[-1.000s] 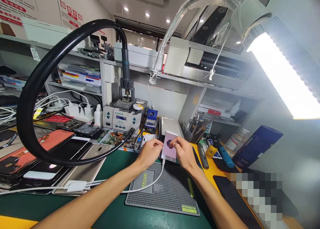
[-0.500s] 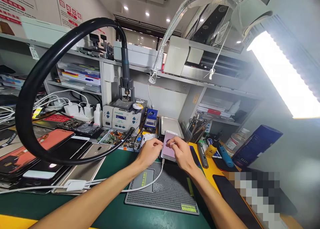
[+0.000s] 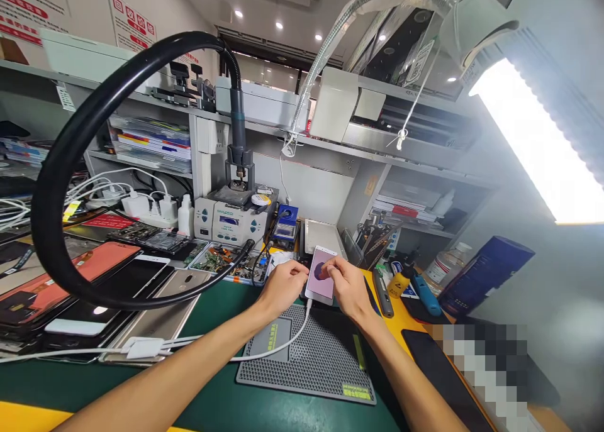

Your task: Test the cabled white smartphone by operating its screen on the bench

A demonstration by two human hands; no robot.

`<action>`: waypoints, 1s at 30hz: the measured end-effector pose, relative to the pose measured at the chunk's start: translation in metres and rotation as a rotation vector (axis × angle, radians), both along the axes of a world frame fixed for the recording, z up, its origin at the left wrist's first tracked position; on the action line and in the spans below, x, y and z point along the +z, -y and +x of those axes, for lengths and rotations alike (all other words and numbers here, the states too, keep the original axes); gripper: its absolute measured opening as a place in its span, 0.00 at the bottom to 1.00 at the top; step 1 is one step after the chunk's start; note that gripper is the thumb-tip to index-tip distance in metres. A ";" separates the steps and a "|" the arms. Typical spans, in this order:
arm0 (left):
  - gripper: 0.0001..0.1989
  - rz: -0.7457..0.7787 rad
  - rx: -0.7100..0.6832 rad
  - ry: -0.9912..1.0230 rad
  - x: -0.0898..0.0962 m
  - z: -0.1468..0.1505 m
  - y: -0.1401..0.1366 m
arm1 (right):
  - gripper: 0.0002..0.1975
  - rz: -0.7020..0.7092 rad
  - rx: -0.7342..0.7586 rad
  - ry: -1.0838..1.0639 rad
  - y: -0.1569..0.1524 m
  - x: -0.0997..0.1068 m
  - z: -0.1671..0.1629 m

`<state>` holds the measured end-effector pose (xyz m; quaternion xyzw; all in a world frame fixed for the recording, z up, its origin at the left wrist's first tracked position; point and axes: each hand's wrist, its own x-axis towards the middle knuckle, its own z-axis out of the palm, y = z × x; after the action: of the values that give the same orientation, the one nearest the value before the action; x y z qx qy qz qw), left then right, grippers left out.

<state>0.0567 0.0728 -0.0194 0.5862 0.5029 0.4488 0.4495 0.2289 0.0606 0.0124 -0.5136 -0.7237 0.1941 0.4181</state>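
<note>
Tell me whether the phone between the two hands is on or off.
On. The phone is lit pinkish, with a dark round shape showing partly behind the right hand.

left hand and right hand curl inward.

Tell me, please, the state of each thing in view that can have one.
White phone: screen lit
White cable: plugged into the phone
Left hand: curled, at the phone's left edge; grip unclear
Right hand: bent over the screen; contact unclear
Desk lamp: lit
Ceiling lights: lit
Parts tray: uncovered, holding small parts
Clear bottle: capped
</note>
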 end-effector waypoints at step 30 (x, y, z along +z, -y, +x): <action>0.10 0.357 -0.152 -0.691 0.001 0.001 0.030 | 0.14 0.006 -0.024 -0.034 -0.012 -0.002 0.009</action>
<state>0.0577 0.0432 -0.0182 0.8072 0.4939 0.2708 0.1767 0.2376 0.0729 0.0101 -0.5176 -0.7109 0.1953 0.4342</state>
